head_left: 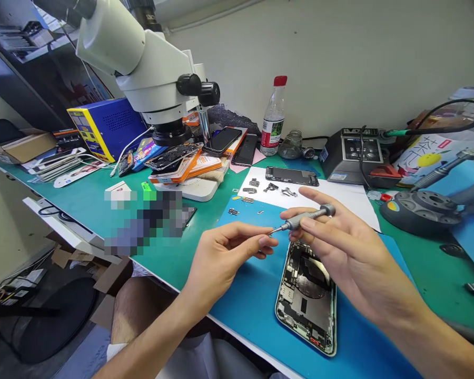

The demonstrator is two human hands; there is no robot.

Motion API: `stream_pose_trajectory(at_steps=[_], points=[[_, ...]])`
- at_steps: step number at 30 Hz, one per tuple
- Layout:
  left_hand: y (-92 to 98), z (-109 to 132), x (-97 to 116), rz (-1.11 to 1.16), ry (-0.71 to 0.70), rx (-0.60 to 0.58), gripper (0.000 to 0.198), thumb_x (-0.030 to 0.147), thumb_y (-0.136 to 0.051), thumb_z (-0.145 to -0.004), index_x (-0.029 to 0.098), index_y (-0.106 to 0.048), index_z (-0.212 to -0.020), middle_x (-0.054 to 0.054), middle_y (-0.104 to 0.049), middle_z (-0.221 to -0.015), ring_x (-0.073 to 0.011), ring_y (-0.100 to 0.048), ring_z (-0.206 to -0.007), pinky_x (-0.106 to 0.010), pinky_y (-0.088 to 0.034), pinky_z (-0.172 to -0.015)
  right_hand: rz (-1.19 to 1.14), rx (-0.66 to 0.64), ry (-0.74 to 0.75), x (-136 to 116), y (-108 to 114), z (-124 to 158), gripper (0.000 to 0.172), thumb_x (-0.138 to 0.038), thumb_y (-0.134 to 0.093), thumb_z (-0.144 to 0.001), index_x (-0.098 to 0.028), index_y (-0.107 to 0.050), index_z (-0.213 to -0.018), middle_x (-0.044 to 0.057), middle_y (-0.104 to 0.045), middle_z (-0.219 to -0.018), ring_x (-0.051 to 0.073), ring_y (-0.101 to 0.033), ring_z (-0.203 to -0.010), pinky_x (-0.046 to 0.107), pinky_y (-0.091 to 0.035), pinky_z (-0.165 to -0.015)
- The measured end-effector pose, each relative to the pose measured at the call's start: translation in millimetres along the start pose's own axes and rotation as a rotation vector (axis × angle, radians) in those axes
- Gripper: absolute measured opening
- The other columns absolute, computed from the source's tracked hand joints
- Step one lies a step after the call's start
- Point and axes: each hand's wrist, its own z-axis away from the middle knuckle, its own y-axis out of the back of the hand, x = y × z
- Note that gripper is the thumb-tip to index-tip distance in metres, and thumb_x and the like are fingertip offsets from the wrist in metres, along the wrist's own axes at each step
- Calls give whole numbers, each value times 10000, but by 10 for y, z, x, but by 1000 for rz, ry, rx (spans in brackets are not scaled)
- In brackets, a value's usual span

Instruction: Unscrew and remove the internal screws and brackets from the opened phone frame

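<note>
My right hand [351, 247] holds a grey precision screwdriver [300, 218] between thumb and fingers, its shaft pointing left. Thumb and index finger of my left hand [225, 247] pinch at the screwdriver's tip; anything tiny between them is too small to make out. Below the hands, an opened phone body [308, 300] lies on the blue mat [245, 305], its inner parts exposed and its upper right partly covered by my right hand. Small metal parts [288, 192] rest on a white sheet [339, 197] beyond, beside a detached phone screen [291, 176].
A microscope [158, 79] stands at the back left over stacked phones and orange boxes [205, 163]. Behind the sheet are a red-capped bottle [274, 118], a glass jar [292, 145] and a soldering station [351, 155]. A round grey tool stand [418, 213] sits at the right.
</note>
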Motion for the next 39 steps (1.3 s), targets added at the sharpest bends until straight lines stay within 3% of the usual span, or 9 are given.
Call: stream_pose_trajectory(at_steps=[12, 21, 29, 39], points=[[8, 35, -39, -19, -28, -13, 122, 297, -863, -966, 266, -913, -1073, -39, -890, -993, -194, -848, -843, -280, -717, -792, 67, -11, 19, -16, 3, 8, 600, -447, -852, -859, -318, -645, -1408, 74, -829, -1148, 274, -765, -930, 469, -649, -914], [19, 41, -30, 1, 3, -19, 123, 294, -885, -941, 241, -912, -1048, -53, -888, -979, -205, -852, -835, -292, -723, -782, 46, -18, -7, -31, -1, 17, 624, -436, -878, -835, -314, -666, -1409, 65, -827, -1122, 255, -760, -931, 410, -658, -858], [16, 41, -36, -23, 11, -11, 171, 344, -893, -931, 216, -910, -1043, -81, -887, -982, -235, -853, -819, -344, -733, -772, 114, -15, 2, -38, -2, 3, 602, -457, -845, -844, -306, -658, -1397, 82, -827, -1116, 275, -760, -908, 451, -671, -834], [19, 39, -34, -46, 12, -43, 179, 283, -864, -944, 256, -902, -1118, -37, -889, -1002, -196, -845, -857, -280, -695, -793, 24, -25, -77, -65, 20, -27, 558, -376, -862, -824, -281, -704, -1351, 67, -826, -1070, 220, -715, -803, 388, -649, -761]])
